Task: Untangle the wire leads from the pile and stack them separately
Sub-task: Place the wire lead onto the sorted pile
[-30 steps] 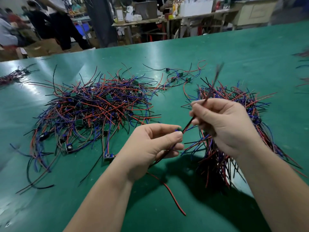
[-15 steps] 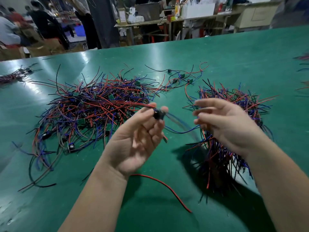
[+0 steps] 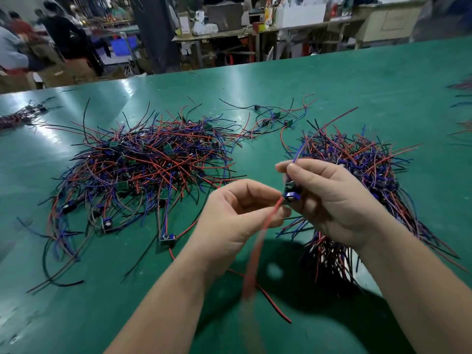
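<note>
Factory workshop, long green worktable [image 3: 357,80], cluttered benches [image 3: 268,29], workers [image 3: 63,34]

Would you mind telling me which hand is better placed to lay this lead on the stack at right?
Right, I think: the right hand grips the lead's blue part, over the stack; the left hand only pinches its red wire, nearer the tangled pile.

Green table [image 3: 357,80] under wire piles [image 3: 143,164]
</note>
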A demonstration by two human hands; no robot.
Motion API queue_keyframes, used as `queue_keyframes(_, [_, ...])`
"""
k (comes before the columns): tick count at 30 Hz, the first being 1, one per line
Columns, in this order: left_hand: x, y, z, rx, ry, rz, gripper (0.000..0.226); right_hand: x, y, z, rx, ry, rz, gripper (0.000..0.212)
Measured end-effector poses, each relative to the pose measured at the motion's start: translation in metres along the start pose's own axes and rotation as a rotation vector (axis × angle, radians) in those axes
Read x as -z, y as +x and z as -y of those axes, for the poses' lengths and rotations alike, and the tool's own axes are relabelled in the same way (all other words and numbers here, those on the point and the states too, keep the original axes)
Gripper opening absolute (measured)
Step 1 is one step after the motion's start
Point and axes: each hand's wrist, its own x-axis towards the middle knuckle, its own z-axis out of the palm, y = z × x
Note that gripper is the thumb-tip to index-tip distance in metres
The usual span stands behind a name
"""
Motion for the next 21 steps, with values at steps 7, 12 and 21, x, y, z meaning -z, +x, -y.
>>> queue_keyframes(7, [-0.001, -0.001, -0.006, 0.187, 0.005, -0.001, 0.023, 0.004, -0.001, -0.002, -0.076, -0.234, 0.081, 0.016])
queue_keyframes(12, [-0.002, -0.005, -0.006, 0.31, 0.128, 0.085, 0.013, 0.016, 0.006, 0.011, 0.124, -0.001, -0.31, 0.006])
queue_keyframes(21, [0.003, 0.0, -0.004, 0.194, 0.086, -0.082, 0.017, 0.039, 0.009, 0.029, 0.434, 0.226, -0.706, 0.019])
